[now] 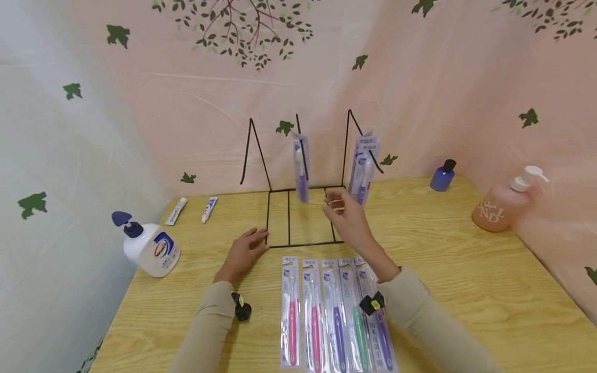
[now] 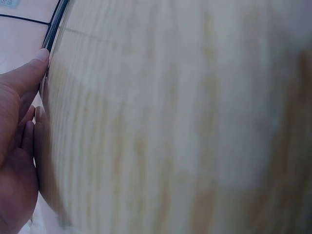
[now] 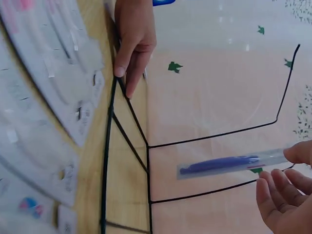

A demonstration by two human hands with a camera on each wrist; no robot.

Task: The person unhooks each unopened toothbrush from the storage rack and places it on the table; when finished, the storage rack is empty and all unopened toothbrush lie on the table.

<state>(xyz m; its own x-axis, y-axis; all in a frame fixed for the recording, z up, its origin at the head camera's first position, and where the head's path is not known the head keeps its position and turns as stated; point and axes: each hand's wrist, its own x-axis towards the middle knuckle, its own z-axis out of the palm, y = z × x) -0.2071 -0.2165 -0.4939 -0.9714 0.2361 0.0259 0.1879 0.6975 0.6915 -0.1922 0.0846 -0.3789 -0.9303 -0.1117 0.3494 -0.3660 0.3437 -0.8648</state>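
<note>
A black wire rack (image 1: pixel 289 220) stands on the table with upright hooks at its back. My left hand (image 1: pixel 241 255) rests at its front left corner, fingertips and thumb touching the wire. From the middle hook hangs a packaged purple toothbrush (image 1: pixel 302 186). Overlapping toothbrush packs (image 1: pixel 361 178) hang on the right hook, while the left hook bears nothing. My right hand (image 1: pixel 351 220) is raised over the rack's right part, fingers loosely bent and holding nothing. In the right wrist view it overlaps the top of the hanging toothbrush (image 3: pixel 219 165), though the head view shows them apart.
Several packaged toothbrushes (image 1: pixel 315 321) lie in a row before the rack. At left are a white pump bottle (image 1: pixel 156 251) and two small tubes, one a white tube (image 1: pixel 176 211). A blue bottle (image 1: pixel 441 177) and a pink pump bottle (image 1: pixel 496 210) stand at right.
</note>
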